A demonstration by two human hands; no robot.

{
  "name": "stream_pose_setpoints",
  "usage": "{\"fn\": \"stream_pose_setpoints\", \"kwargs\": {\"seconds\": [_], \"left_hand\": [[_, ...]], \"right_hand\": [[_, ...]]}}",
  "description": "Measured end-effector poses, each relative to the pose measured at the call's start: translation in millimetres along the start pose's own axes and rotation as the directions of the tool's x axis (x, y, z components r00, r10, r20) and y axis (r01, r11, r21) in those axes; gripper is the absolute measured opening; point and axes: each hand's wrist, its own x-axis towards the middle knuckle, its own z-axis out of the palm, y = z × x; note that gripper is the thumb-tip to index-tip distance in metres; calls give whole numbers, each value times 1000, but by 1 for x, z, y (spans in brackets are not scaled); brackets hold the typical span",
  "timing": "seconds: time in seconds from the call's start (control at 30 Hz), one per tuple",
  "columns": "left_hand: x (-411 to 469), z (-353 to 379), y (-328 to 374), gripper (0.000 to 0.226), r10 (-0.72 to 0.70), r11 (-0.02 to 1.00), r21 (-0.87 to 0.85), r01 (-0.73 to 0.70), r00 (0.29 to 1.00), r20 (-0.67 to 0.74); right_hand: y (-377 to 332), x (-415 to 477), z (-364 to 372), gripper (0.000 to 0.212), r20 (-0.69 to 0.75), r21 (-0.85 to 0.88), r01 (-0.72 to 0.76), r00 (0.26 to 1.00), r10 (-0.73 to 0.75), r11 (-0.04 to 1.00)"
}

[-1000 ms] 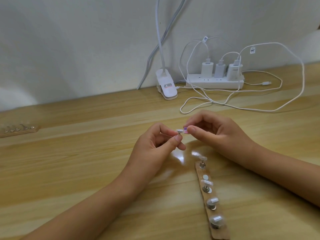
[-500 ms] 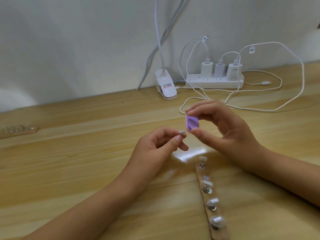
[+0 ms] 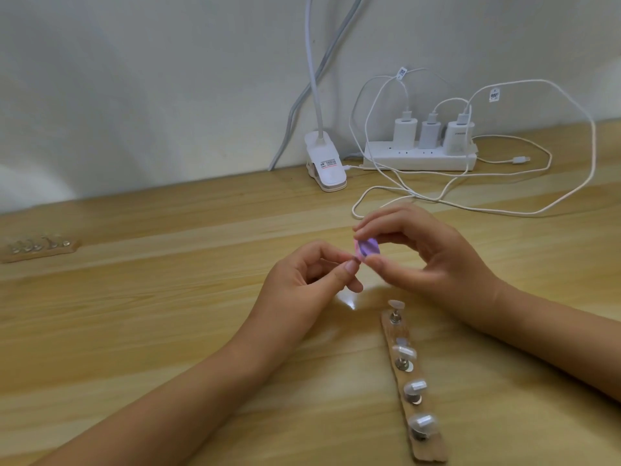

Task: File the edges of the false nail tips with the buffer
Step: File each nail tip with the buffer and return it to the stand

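One buffer [image 3: 368, 247] lower, nearer left hand [image 3: 302, 280]

A home desk: wooden top [image 3: 134, 314], power strip [image 3: 420, 159], clip lamp [image 3: 326, 163].

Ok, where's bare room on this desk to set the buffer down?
Bare: the wide patch between the far-left nail stand and the left hand, and in front of the lamp clip. Crowded: cables and power strip behind the right hand, near nail stand between the forearms.
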Motion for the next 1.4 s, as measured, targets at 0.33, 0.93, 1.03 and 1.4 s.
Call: {"fn": "stream_pose_setpoints", "kwargs": {"seconds": [0.33,0.93,1.03,1.4], "left_hand": [[0,1,2,4,11,999,-47,-13,999,-36],[0,1,0,9,-34,999,-4,34,999,-22],[0,1,-2,11,-22,1000,11,23,999,-31],[1,0,-3,13,-24,1000,13,25,999,-33]], "right_hand": [[3,0,0,23,30,-48,-40,999,41,998],[-3,2,2,22,55,373,-381,919,389,846],[-5,0,2,21,73,366,-382,921,383,849],[-5,0,2,19,59,369,-369,925,375,853]]}}
